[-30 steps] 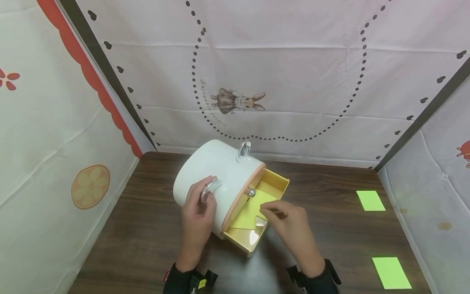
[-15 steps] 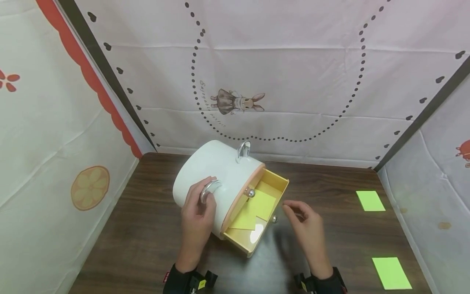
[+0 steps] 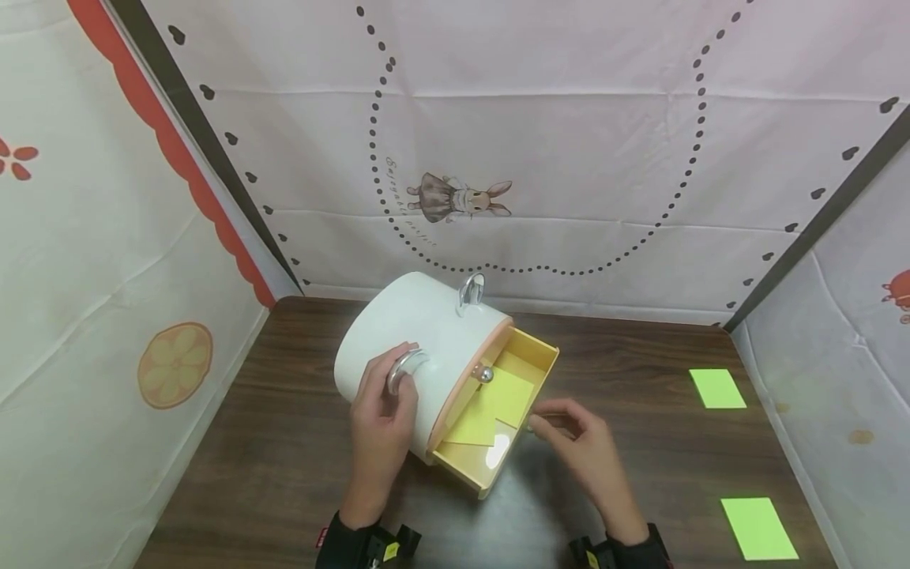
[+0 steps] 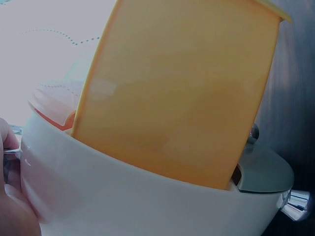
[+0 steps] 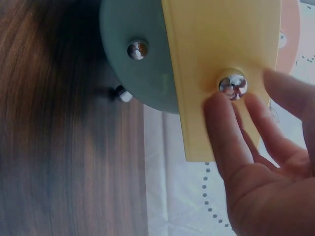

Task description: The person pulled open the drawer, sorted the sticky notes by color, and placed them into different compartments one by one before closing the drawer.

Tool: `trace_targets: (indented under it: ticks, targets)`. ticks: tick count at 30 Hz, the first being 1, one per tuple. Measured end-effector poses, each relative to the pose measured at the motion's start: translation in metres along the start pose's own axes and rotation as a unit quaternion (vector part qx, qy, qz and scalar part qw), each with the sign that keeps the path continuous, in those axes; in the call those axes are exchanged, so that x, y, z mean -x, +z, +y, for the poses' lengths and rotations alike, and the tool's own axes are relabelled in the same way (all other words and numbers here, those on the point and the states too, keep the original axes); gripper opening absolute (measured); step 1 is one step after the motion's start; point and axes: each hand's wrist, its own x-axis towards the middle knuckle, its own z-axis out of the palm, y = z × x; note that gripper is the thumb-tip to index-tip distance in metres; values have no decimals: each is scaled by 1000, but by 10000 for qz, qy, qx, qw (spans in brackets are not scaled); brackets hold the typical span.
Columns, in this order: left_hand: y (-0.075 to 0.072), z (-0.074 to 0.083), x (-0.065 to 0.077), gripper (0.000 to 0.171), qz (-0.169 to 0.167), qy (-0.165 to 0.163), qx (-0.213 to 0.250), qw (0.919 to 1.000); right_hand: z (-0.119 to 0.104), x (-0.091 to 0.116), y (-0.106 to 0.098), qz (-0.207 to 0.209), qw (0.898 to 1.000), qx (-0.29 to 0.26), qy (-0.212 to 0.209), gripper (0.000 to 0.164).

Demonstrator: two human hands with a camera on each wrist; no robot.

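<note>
A white rounded drawer box [image 3: 426, 312] stands on the wooden table, its yellow drawer [image 3: 465, 466] pulled out. Yellow paper notes [image 3: 512, 395] lie in the drawer. My left hand [image 3: 380, 411] holds a curved chrome piece [image 3: 405, 367] on the box's side, with the thumb and fingers round it. At the drawer's front is my right hand [image 3: 583, 454], its fingers spread about the round chrome knob [image 5: 233, 87]. In the right wrist view one fingertip lies right at the knob's lower edge, while the thumb stands apart from it.
Two green sticky notes, the far one [image 3: 718, 389] and the near one [image 3: 759, 528], lie on the table at the right. A green drawer [image 5: 140, 73] and a pink one [image 5: 290, 39] flank the yellow drawer. Patterned cloth walls [image 3: 569, 158] enclose the table.
My right hand has drawn back from the notes inside the drawer, rightward past its front, then come back left to the knob. The left hand keeps its hold.
</note>
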Motion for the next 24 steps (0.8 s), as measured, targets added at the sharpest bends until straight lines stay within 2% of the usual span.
trace_targets:
  ticks: [7, 24]
  targets:
    - [-1, 2, 0, 47, -22, -41, 27, 10000, 1, 0, 0, -233, 9990, 372, 130, 22]
    - [-2, 3, 1, 45, -45, -117, -62, 9999, -6, -11, 13, -117, 9982, 595, 41, 18]
